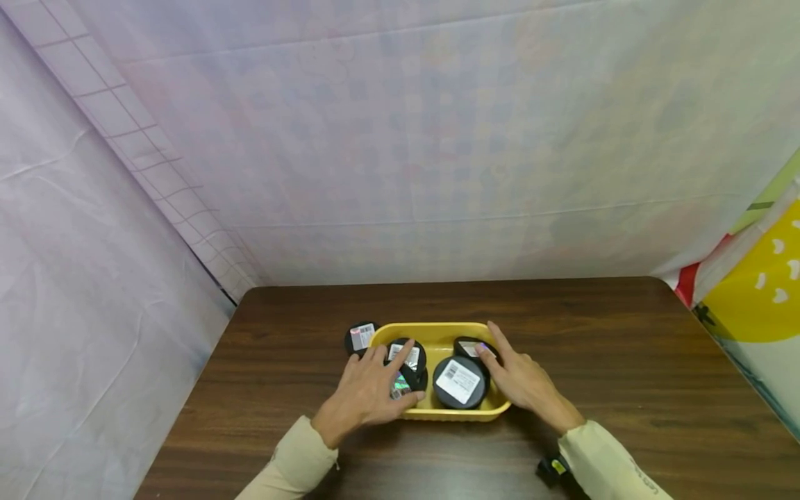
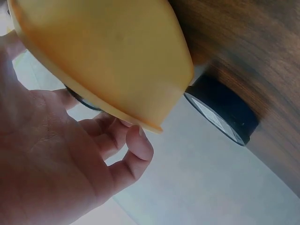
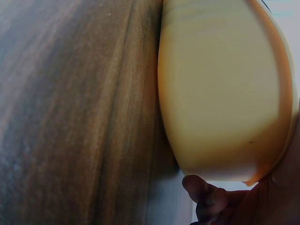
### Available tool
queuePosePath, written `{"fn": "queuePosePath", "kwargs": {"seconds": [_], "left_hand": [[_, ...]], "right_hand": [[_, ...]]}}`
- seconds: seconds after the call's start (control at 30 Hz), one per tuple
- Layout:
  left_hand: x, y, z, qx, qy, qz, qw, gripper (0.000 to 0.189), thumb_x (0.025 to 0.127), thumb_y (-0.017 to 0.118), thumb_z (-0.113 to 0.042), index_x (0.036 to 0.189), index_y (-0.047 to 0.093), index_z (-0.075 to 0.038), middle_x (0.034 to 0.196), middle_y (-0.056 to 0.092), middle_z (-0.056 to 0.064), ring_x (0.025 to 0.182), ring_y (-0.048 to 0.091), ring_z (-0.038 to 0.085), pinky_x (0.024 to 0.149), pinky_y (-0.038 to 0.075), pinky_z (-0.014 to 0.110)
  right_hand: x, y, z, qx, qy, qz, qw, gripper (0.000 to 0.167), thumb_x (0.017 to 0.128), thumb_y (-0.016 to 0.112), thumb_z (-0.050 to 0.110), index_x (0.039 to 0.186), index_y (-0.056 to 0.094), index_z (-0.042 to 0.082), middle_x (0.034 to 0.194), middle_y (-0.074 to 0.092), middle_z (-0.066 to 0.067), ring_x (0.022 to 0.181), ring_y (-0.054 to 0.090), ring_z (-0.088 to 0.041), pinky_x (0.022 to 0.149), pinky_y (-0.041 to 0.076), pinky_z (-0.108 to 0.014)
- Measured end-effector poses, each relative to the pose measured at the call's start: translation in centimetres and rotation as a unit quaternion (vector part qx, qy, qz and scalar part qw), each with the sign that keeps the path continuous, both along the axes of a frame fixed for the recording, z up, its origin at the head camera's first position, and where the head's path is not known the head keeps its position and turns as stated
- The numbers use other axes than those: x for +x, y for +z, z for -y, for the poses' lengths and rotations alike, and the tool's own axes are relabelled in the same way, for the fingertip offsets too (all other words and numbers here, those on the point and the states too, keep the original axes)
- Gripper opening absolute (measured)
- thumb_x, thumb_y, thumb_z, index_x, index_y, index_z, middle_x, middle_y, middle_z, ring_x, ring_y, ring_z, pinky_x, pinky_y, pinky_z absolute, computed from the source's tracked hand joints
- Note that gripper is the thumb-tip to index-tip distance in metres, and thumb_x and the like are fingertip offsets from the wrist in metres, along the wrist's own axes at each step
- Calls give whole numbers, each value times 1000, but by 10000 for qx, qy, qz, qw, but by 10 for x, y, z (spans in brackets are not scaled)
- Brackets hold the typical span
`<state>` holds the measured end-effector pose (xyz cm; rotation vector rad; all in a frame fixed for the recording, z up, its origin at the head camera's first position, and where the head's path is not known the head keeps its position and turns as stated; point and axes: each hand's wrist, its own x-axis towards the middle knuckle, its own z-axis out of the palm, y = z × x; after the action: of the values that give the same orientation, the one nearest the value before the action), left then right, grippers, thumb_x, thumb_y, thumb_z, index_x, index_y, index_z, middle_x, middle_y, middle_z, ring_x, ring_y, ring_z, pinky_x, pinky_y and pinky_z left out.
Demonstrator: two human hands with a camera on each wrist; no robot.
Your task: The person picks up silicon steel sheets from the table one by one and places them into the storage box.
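A yellow plastic basket (image 1: 444, 331) stands on the table with several flat, round black things in it, each bearing a white barcode label. My left hand (image 1: 369, 389) lies over its left end, the forefinger stretched across one labelled round black disc (image 1: 412, 352) and the thumb across another, which shows a shiny holographic sticker. In the left wrist view its other fingers bend at the basket's rim. My right hand (image 1: 525, 378) grips the right end, fingers outside the wall and thumb inside, over a tilted disc (image 1: 465, 345). A larger disc (image 1: 461, 382) lies face up beside it.
Outside the basket's left end, another black disc (image 1: 360, 337) leans at its wall. A small black object (image 1: 553, 469) with a yellow-green mark is by my right sleeve. Pale patterned cloth (image 1: 412, 173) hangs behind the brown wooden table (image 1: 281, 361).
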<state>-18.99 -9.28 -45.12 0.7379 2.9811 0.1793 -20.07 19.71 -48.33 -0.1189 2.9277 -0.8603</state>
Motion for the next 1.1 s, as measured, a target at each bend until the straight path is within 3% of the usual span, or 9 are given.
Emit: {"fn": "queuePosePath", "kwargs": {"seconds": [0.5,0.87,1.0,1.1], "left_hand": [[-4,8,5,91,20,-282,9996,74,96,41,-66,158,26,-28,131,53,14,117,52,29,91,45,52],[-7,13,17,213,95,-367,9991,72,98,39,-64,158,25,-27,139,49,21,129,47,38,99,41,58],[-9,12,20,272,113,-500,9983,72,98,41,-64,158,28,-26,133,52,21,126,49,37,94,43,57],[-9,12,23,344,97,-675,9971,71,97,43,-62,156,32,-25,121,55,18,115,52,32,85,46,52]], "right_hand": [[0,0,0,-24,1,-12,10000,74,101,26,64,160,15,21,128,57,-36,101,65,-48,74,50,-58],[0,-1,0,-35,-5,-29,10000,76,100,24,67,160,15,21,127,57,-36,101,64,-48,76,50,-59],[0,-1,0,-46,-11,-14,10000,76,100,24,67,160,15,21,128,57,-36,102,64,-48,76,49,-59],[0,-1,0,-57,-10,-9,10000,76,100,24,67,160,15,21,128,57,-36,103,64,-48,78,49,-60]]}}
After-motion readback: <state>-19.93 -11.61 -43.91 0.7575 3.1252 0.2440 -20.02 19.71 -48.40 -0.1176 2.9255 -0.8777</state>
